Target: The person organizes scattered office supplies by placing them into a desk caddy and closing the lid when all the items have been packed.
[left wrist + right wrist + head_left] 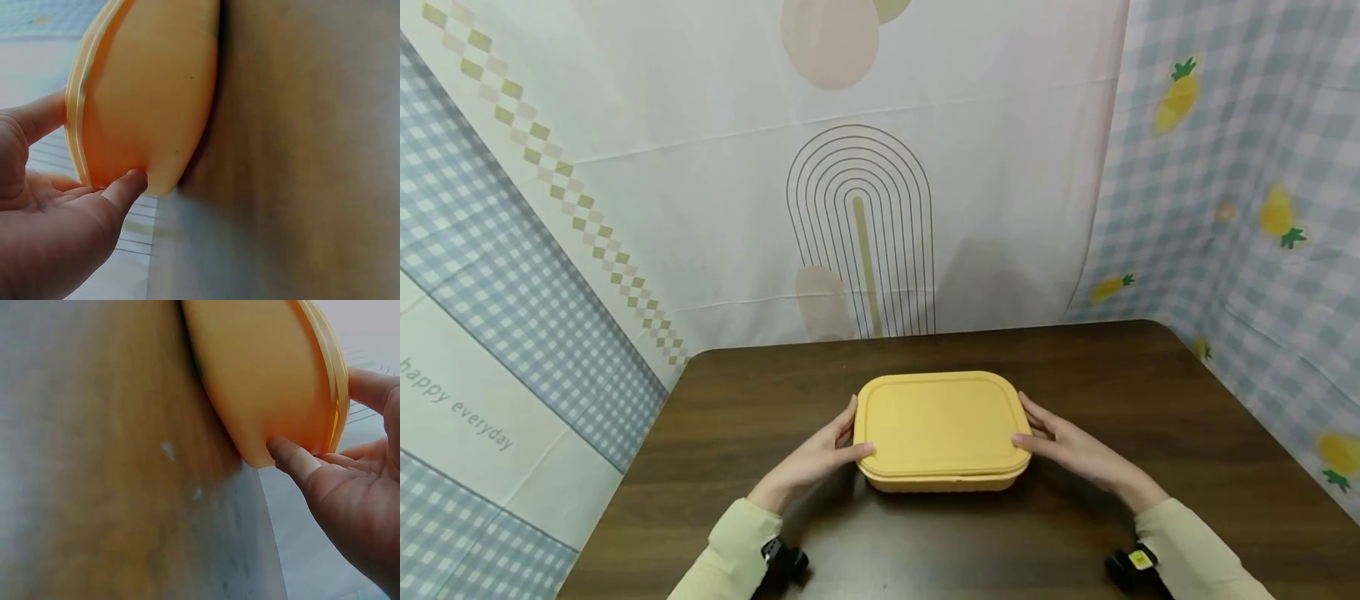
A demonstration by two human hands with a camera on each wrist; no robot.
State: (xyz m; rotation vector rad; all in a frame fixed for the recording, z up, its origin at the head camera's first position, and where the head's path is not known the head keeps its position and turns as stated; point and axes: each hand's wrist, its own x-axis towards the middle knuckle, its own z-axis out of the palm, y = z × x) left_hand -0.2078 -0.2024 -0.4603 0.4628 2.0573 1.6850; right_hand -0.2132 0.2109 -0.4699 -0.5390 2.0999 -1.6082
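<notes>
A yellow rectangular lidded box [942, 423] with rounded corners sits on the dark wooden table, between the two hands. At its left end, my left hand [812, 468] grips it with the thumb over the lid's edge and the other fingers against the side. My right hand [1081, 454] holds the opposite end in the same way. In the left wrist view one finger presses the box's smooth side wall [150, 94] below the rim. The right wrist view has a fingertip on the wall [262, 375] too, and a thin seam runs under the lid's rim [337, 381]. The inside is hidden.
The brown wood-grain table [737, 400] has rounded far corners. Behind it hangs a white printed cloth [715, 208], with blue checked cloth [1240, 275] on the right. A black device [784, 562] is strapped at the left wrist, another [1131, 567] at the right.
</notes>
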